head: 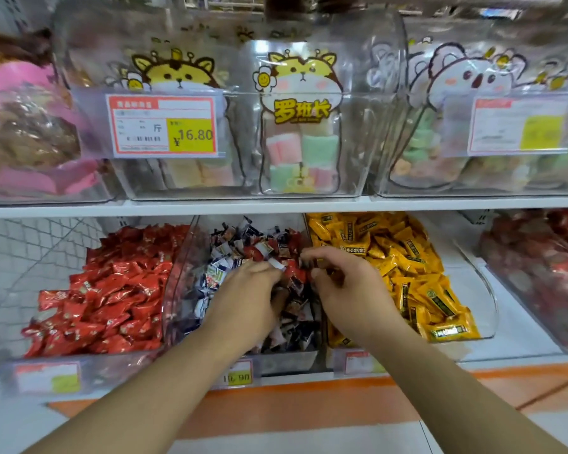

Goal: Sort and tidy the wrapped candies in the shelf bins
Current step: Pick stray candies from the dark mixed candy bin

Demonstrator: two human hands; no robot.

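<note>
Hands: left hand (250, 283) and right hand (341, 280) both reach into the middle bin (191, 257) on the lower shelf (522, 335), fingers curled down into the heap.
Grip: left fingers are bunched on a few mixed candies (286, 306); right fingers pinch at wrappers near the middle of the heap. How many each holds is hidden by the fingers.
Task thing: mixed candies fill the middle bin from back wall to front edge, red, white and dark blue wrappers jumbled together.
Neighbours: red candies (105, 290) lie in the bin just left; yellow candies (404, 257) in the bin just right, touching the right wrist's side of the divider.
Risk, spill: a handful lifted too full would likely drop pieces over the low front edge onto the floor.
Risk, mixing: red wrappers in the heap look like those on the left, so a piece could land in the wrong bin; a sweep of the right hand could flick candies into the yellow ones.
Risk, tag: a forearm leaning on the front edge could knock the price tag (240, 375) loose.
Count, hands: two.
Count, lower bins in view: four, the far right one blurred.
Count, upper bins: about four, clear, with cartoon animal bags.
Count, candies: too many to count.
</note>
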